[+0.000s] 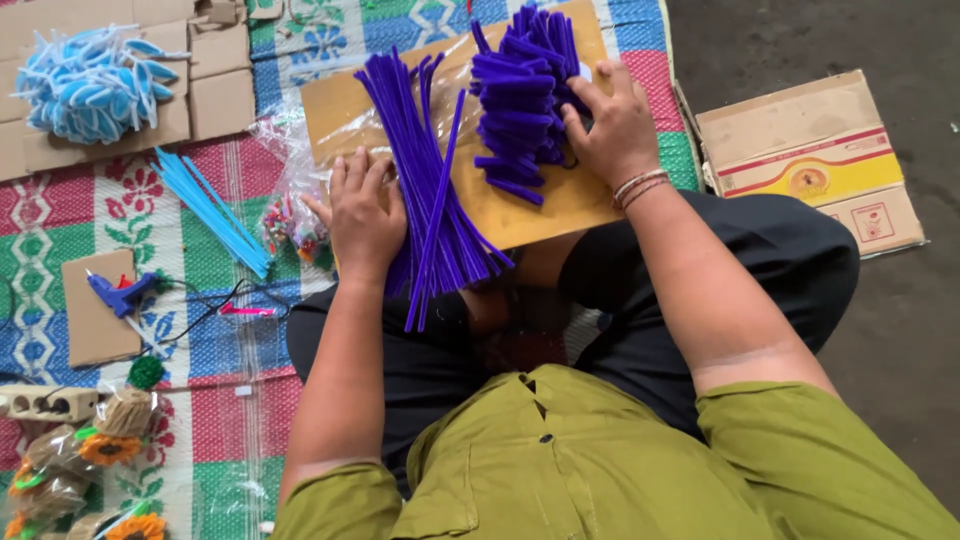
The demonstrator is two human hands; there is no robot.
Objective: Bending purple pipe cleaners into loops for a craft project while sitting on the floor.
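The left hand (pixel 362 215) was laid flat, fingers spread, on long purple fuzzy sticks (pixel 430 190). A bent purple bunch (pixel 520 95) was pinched by the right hand (pixel 612 125) on a brown board (pixel 560 205).

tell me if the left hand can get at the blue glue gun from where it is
Probably yes: the left hand rests on the straight purple pipe cleaners, and the glue gun lies uncovered on the mat to its left.

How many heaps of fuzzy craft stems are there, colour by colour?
Purple: 2, a straight bundle under the left hand and a folded pile under the right hand
Light blue: 2, a straight bundle and a folded pile
Total: 4
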